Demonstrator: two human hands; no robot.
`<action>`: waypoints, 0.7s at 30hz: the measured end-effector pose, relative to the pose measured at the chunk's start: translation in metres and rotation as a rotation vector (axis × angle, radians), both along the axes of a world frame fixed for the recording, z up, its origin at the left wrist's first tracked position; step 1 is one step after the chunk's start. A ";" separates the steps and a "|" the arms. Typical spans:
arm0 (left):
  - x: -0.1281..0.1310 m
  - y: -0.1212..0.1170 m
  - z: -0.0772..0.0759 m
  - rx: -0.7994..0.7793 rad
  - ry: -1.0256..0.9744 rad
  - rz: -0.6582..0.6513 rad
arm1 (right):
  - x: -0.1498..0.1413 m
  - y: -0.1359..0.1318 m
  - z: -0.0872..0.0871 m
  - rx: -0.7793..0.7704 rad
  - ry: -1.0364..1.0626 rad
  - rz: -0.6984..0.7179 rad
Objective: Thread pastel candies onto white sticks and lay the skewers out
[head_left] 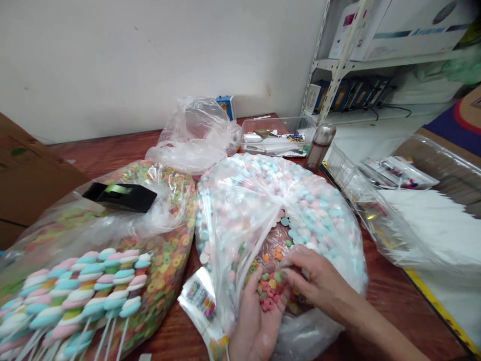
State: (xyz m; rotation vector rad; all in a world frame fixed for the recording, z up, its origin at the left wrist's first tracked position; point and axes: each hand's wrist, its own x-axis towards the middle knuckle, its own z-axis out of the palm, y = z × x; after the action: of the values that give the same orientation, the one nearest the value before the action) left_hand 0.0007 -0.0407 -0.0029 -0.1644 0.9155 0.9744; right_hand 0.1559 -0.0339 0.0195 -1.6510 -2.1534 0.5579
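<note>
Candy skewers [86, 286] lie on a bag of ring candies [175, 255] on the counter [171, 333]. Right of it, over the marshmallow bag [323, 215], the left hand [257, 321] cups loose rings [269, 291]; the right hand [319, 281] has a narrow grip beside them, contents unclear.

White carton [406, 37] on metal shelf [340, 67] — pale wall [161, 60]

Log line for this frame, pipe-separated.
left hand: cups ring candies | right hand: over left palm, grip contents unclear | below: pastel candy bag | left side: candy skewers on ring-candy bag
</note>
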 end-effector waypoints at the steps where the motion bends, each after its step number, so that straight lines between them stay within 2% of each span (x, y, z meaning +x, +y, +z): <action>1: -0.001 0.000 0.000 -0.005 0.001 0.004 | 0.001 -0.003 0.002 -0.013 0.040 0.038; 3: -0.002 0.000 0.000 -0.043 0.011 -0.005 | 0.003 -0.003 -0.002 0.001 0.015 0.016; 6: -0.006 0.000 0.003 -0.081 0.011 -0.009 | 0.002 0.010 -0.017 0.059 -0.132 -0.063; 9: -0.008 0.002 0.007 -0.096 0.017 0.008 | -0.005 0.029 -0.032 0.085 -0.166 -0.039; 11: -0.010 0.002 0.009 -0.112 0.026 0.015 | -0.008 0.038 -0.037 0.094 -0.168 -0.033; 15: -0.011 0.003 0.006 -0.110 0.031 0.017 | -0.006 0.035 -0.023 0.076 -0.104 -0.009; 19: -0.011 0.003 0.002 -0.040 -0.010 0.006 | -0.003 0.016 -0.001 0.032 -0.003 0.133; 21: -0.013 0.002 0.003 -0.066 0.003 0.008 | -0.003 0.011 -0.002 0.031 -0.028 0.093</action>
State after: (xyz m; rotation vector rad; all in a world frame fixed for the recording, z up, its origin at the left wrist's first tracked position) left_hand -0.0119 -0.0389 0.0005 -0.2226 0.9505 0.9521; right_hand 0.1532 -0.0228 0.0179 -1.5574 -2.2570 0.5281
